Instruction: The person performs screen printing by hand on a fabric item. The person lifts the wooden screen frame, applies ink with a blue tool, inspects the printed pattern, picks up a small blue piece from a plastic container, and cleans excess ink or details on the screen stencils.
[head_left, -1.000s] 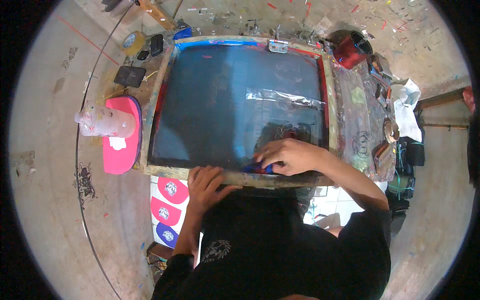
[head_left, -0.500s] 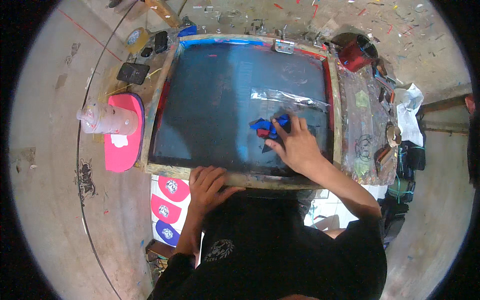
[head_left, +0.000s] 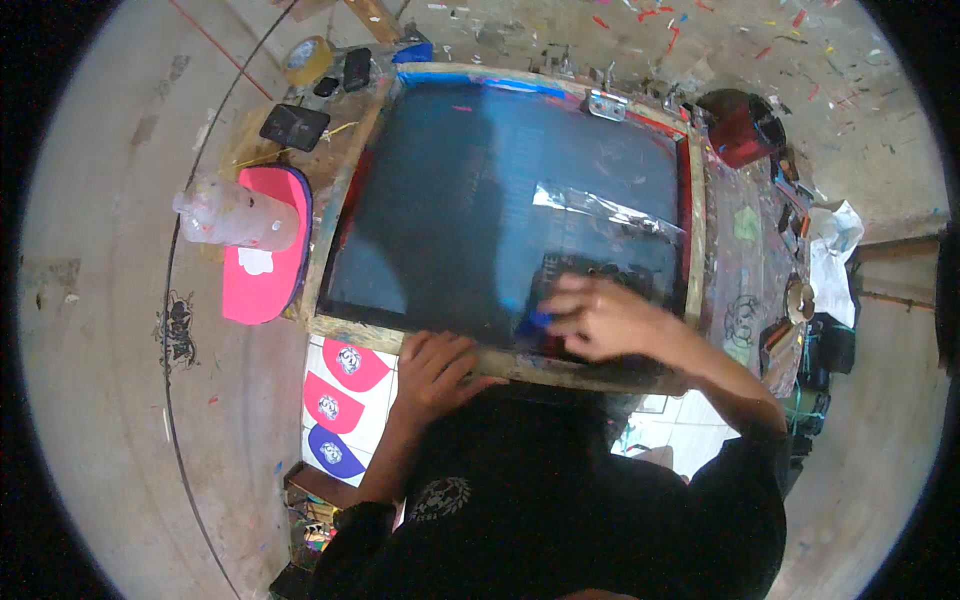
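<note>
A silk screen (head_left: pixel 440 200) in a wooden frame (head_left: pixel 370 333) lies before me, its mesh dark grey-blue. My left hand (head_left: pixel 437 372) grips the frame's near edge, fingers over the wood and thumb along it. Over the near right part of the mesh is my right hand (head_left: pixel 600 318), blurred by motion, with its fingers bent down around a crumpled blue rag (head_left: pixel 538 322). Most of the rag is hidden under the hand. Dark lettering and a design show on the mesh beside the fingers. A strip of clear tape (head_left: pixel 605 210) crosses the mesh farther off.
Left of the frame, a cloudy plastic bottle (head_left: pixel 240 217) lies over a pink foam piece (head_left: pixel 262 290). Phones (head_left: pixel 295 127) and a tape roll (head_left: pixel 308 60) sit beyond. A red can (head_left: pixel 745 135) stands far right. Printed pink and purple pieces (head_left: pixel 335 410) lie below the near edge.
My right hand has moved nearer to me with the rag, uncovering the dark lettering and design. The left hand stays on the frame. The whole view has shifted slightly.
</note>
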